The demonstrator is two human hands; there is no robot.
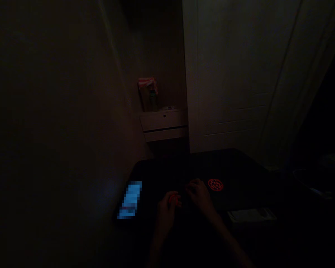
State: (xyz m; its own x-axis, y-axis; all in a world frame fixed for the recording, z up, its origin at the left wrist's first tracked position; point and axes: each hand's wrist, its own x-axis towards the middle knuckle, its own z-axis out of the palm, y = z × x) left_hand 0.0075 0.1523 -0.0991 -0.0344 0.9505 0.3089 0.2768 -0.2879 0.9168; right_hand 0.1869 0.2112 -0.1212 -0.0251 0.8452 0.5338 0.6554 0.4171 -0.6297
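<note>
The light is very dim. My left hand (165, 207) is closed around a small red object (173, 199), whose kind I cannot make out. To its right, my right hand (198, 191) is held over the dark table (167, 173) with its fingers curled together. A faint reddish tint shows at those fingertips, but what is in them is too dark to name. Just beyond my right hand lies a round, red-rimmed piece (215, 185) with a red and dark pattern. The two hands are apart.
A lit, pixelated screen (130, 200) lies at the table's left. A pale flat box (251, 215) is at the right front. Behind stand a drawer unit (166, 122) holding a red-and-white striped bag (147, 82), and a pale panelled door (234, 74). A cable (305, 184) shows at far right.
</note>
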